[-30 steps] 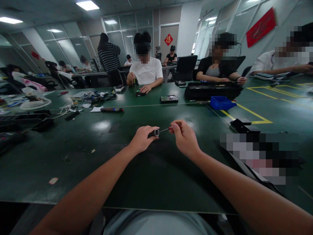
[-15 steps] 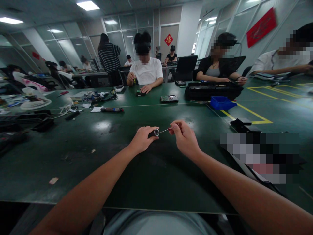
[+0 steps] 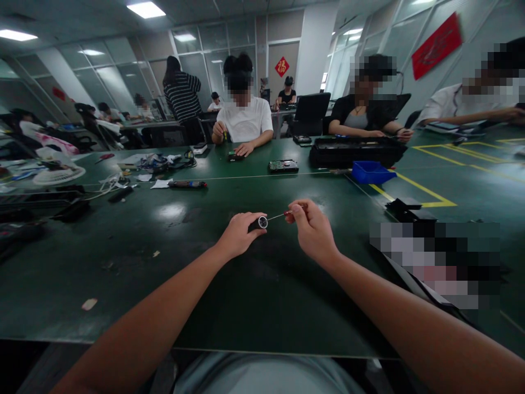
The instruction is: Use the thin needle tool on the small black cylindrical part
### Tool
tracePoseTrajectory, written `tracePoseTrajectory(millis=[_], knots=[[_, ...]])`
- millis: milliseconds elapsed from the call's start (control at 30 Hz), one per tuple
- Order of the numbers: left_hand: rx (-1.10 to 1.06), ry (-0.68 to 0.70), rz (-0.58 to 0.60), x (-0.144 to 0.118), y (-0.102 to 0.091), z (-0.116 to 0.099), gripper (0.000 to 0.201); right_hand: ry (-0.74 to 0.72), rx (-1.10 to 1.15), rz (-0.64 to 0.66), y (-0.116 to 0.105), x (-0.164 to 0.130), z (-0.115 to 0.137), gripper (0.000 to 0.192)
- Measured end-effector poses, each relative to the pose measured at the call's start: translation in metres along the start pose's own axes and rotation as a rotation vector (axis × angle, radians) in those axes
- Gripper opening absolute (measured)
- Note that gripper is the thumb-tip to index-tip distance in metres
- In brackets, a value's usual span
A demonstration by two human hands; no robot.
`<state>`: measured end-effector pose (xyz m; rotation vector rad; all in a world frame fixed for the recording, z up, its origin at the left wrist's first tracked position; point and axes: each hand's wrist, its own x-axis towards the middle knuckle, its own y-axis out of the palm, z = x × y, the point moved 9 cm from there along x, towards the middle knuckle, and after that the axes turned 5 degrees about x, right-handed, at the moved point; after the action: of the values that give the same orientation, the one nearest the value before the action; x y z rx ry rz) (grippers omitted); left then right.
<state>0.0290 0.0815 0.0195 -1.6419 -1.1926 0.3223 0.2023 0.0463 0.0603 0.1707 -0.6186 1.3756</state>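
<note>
green table (image 3: 123,262) | blue bin (image 3: 371,172) contents unseen | left hand (image 3: 238,234) grips cylinder (image 3: 259,222)

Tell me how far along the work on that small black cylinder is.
Mid-step. The left hand grips the small black cylinder with a silver end; the right hand holds a thin red-handled metal tool whose tip meets that end. No removed parts show on the dark green table near the hands, so nothing looks finished; whether the tip is inside is unclear.

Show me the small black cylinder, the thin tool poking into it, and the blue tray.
small black cylinder (image 3: 260,222), head view, its silver-rimmed end.
thin tool (image 3: 275,216), head view, middle of the metal shaft.
blue tray (image 3: 371,173), head view, its front wall.
</note>
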Motion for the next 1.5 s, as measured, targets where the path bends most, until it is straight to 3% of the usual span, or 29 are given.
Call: tracePoseTrajectory(millis=[300, 433, 733, 967, 1367, 1500], knots=[[-0.005, 0.004, -0.011, 0.0, 0.001, 0.001, 0.04, 0.056, -0.041, -0.002, -0.002, 0.003, -0.004, 0.026], [-0.005, 0.008, -0.016, -0.001, 0.001, 0.001, 0.04, 0.073, -0.16, -0.001, -0.005, 0.004, 0.0, 0.032], [0.009, 0.028, -0.009, 0.0, 0.002, -0.001, 0.036, -0.202, -0.165, 0.166, 0.011, -0.005, 0.024, 0.01], [0.009, 0.041, -0.003, -0.002, 0.003, -0.006, 0.036, -0.093, -0.194, 0.084, 0.004, -0.002, 0.016, 0.03], [-0.002, 0.012, -0.033, 0.0, -0.001, -0.002, 0.036, -0.077, -0.171, 0.114, 0.007, -0.003, 0.015, 0.026], [-0.007, -0.004, -0.054, -0.001, -0.004, -0.001, 0.037, 0.014, 0.002, 0.05, 0.003, -0.002, 0.004, 0.021]])
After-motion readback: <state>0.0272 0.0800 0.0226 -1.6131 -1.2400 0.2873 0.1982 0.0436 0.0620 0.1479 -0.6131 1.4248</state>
